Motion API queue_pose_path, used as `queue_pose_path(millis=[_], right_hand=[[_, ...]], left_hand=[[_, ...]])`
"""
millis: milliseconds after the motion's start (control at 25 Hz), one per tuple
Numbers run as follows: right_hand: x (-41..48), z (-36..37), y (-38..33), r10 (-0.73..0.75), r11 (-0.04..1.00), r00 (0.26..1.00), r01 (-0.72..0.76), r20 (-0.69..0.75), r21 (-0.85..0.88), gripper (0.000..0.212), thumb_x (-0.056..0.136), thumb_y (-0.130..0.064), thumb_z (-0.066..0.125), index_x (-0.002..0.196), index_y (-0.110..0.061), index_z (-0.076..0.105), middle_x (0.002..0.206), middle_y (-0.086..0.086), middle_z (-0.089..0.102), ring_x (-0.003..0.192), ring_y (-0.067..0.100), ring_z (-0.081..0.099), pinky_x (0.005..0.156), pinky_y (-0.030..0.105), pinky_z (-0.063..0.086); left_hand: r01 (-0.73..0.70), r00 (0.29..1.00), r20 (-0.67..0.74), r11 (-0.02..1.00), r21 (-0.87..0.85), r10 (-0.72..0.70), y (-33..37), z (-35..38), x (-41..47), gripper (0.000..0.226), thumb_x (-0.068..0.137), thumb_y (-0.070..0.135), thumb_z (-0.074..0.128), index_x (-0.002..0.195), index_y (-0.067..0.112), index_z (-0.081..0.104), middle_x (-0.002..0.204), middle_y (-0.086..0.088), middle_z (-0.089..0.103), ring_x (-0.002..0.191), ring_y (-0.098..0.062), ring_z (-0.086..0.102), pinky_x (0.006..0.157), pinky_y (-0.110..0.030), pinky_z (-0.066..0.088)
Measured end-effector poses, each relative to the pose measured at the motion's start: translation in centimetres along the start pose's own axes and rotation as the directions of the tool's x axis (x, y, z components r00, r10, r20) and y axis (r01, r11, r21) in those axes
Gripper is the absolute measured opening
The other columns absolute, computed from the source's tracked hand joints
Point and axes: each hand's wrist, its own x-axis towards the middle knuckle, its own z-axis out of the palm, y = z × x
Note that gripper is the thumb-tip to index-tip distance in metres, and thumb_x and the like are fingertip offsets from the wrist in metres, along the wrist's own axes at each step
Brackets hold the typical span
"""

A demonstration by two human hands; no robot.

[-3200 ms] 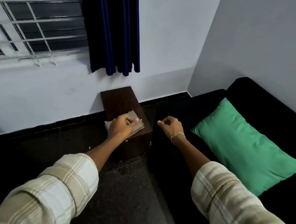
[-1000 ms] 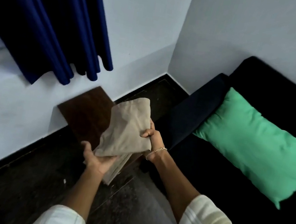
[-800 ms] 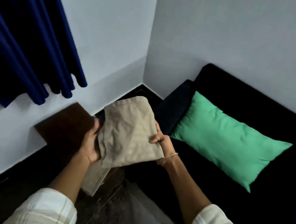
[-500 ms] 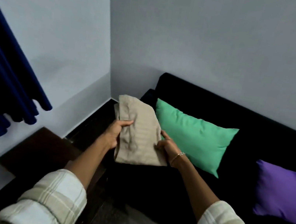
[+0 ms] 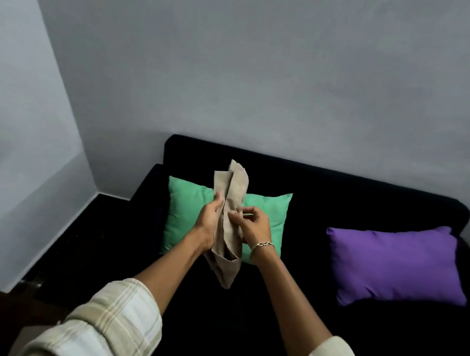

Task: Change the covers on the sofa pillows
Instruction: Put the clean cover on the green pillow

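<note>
Both hands gripped a folded beige cover [image 5: 228, 223] in the air above the sofa [image 5: 329, 316]. The left hand [image 5: 209, 218] clasped its left edge with the fingers wrapped round the fabric, and the right hand [image 5: 252, 225] pinched a fold near the middle between thumb and fingertips; a bracelet [image 5: 262, 245] sat on that wrist. The cover was bunched into a narrow strip with its long axis running upright, one end pointing up toward the sofa's back edge and the other hanging down below the hands, where an open pocket of cloth showed. Directly behind it, partly hidden by the cover and hands, a green pillow [image 5: 188, 213] leaned near the sofa's left end. A purple pillow [image 5: 396, 261] lay well apart toward the right end. Pale walls [image 5: 246, 56] met in the corner beyond the sofa's left arm.
</note>
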Motion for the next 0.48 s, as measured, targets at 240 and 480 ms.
queue_pose_path(millis=[240, 480], right_hand=[[4.9, -6.8, -0.2, 0.209, 0.886, 0.975, -0.156, -0.077, 0.437, 0.025, 0.095, -0.003, 0.048, 0.075, -0.014, 0.057, 0.067, 0.0, 0.054, 0.055, 0.01, 0.048, 0.039, 0.015, 0.035], [9.2, -10.3, -1.1, 0.386, 0.519, 0.922, -0.193, -0.026, 0.832, 0.024, 0.098, -0.016, 0.045, 0.084, -0.013, 0.063, 0.06, 0.0, 0.07, 0.058, 0.015, 0.067, 0.062, 0.03, 0.054]], left_hand=[[-0.214, 0.914, -0.273, 0.928, 0.304, 0.3, 0.0, 0.1, 6.2, 0.026, 0.103, 0.026, 0.046, 0.097, 0.008, 0.064, 0.101, -0.016, 0.069, 0.101, -0.031, 0.065, 0.094, -0.045, 0.053], [-0.062, 0.783, -0.451, 0.775, 0.629, 0.428, 0.8, -0.8, 8.5, 0.035, 0.104, 0.03, 0.039, 0.096, 0.005, 0.063, 0.098, -0.015, 0.063, 0.086, -0.026, 0.056, 0.069, -0.031, 0.037]])
